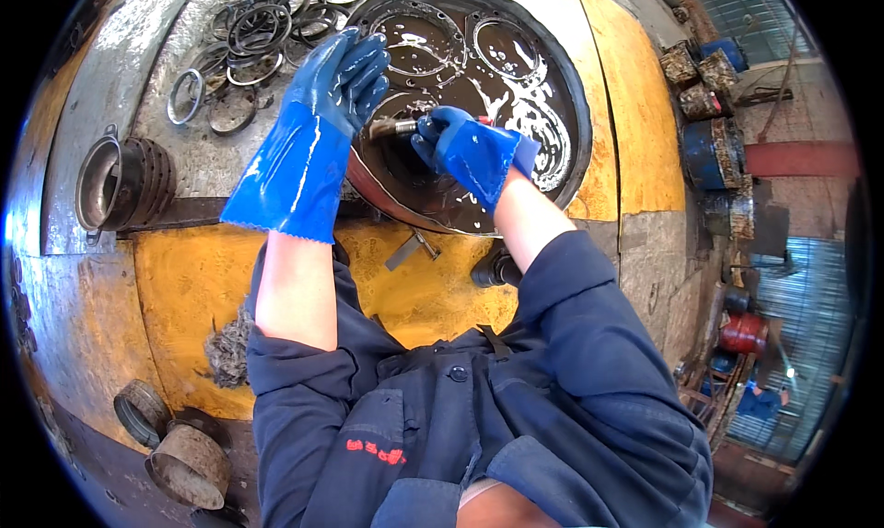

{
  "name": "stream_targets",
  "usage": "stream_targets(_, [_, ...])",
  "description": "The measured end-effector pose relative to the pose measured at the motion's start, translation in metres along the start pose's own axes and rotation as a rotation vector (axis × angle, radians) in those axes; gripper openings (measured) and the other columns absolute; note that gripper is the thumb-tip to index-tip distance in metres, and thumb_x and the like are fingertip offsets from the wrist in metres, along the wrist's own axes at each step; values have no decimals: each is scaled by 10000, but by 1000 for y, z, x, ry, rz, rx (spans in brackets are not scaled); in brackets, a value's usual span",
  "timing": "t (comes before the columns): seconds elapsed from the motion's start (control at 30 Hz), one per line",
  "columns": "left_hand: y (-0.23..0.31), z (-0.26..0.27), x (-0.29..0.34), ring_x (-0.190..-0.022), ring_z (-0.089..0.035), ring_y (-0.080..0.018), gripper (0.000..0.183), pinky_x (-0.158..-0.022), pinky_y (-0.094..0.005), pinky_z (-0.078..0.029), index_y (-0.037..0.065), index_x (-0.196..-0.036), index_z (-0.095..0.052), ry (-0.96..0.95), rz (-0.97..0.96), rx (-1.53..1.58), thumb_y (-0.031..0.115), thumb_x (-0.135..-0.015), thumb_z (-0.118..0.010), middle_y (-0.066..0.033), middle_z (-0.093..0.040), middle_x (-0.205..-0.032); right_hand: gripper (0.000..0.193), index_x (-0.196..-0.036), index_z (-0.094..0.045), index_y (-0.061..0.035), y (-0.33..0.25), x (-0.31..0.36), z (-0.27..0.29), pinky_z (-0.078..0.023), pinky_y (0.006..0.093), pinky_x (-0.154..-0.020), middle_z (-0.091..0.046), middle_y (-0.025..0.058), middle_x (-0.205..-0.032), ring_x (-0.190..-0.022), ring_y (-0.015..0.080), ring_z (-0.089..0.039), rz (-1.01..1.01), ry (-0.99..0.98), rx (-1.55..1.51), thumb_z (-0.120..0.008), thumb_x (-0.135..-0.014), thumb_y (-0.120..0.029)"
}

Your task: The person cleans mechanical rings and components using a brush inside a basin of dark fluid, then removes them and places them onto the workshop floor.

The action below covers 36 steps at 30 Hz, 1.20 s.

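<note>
- Left from the right hand [444,139]: brush [403,127] sticks out, bristles leftmost; fingers pinch its handle, a firm hold probably helps.
- Ahead-left of that grip: left hand [343,79], loosely spread, nothing seen held; best clear of strokes.
- Below grip: basin [582,127], dark liquid [442,194]; short strokes should limit splashing.

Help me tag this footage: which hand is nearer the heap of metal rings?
Left. The left hand is just right of the heap of metal rings; the right hand is farther right, over the tub, holding a brush.
</note>
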State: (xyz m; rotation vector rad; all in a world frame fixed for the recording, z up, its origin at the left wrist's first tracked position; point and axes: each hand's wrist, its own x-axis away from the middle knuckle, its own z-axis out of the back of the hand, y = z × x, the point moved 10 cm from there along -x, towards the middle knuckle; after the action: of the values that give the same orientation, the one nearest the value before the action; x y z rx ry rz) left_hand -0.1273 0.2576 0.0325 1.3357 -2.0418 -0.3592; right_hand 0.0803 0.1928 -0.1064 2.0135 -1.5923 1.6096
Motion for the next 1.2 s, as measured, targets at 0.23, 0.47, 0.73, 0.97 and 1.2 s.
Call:
stream_targets(0.23, [-1, 2, -11, -1299, -657, -280, 334, -1027, -432, -578, 166, -1396, -637, -38, -9, 28, 319, -1123, -519, -83, -672, -1445, 319, -1275, -710, -120, -35, 19, -35, -604, 372, -861, -756, 81, -1030, -949, 205, -737, 780, -639, 2117, -593, -994, -25])
stream_targets(0.47, [0, 4, -12, -1285, -668, -278, 316, -1011, -440, -587, 178, -1379, -643, -20, -15, 17, 318, -1120, -528, -81, -680, -1435, 343, -1101, -773, -58, -60, 65, -65, -585, 448, -839, -764, 213, -1004, -933, 381, -751, 307, -219, 2366, -667, -913, -325])
stream_targets(0.73, [8, 10, -10, -1268, -680, -275, 297, -988, -439, -600, 190, -1356, -651, 17, 9, 8, 326, -1118, -535, -74, -686, -1429, 236, -1155, -687, -77, -3, 69, -119, -609, 475, -682, -734, 148, -1009, -876, 325, -757, 1178, -555, 2772, -680, -942, -179])
stream_targets(0.97, [-3, 7, -15, -1282, -670, -270, 318, -982, -434, -596, 187, -1380, -636, -93, -30, 42, 336, -1113, -548, -86, -683, -1432, 144, -983, -659, -99, 40, 68, -79, -572, 427, -790, -657, 92, -1011, -847, 256, -702, 1564, -1111, 2330, -616, -957, -233])
stream_targets(1.2, [-3, 8, -12, -1290, -663, -274, 322, -1012, -431, -579, 190, -1385, -636, -97, -44, 20, 339, -1109, -560, -88, -671, -1450, 311, -1214, -693, -122, -6, 75, -122, -632, 449, -705, -715, 134, -1166, -912, 287, -759, 1349, -590, 2689, -685, -904, -116])
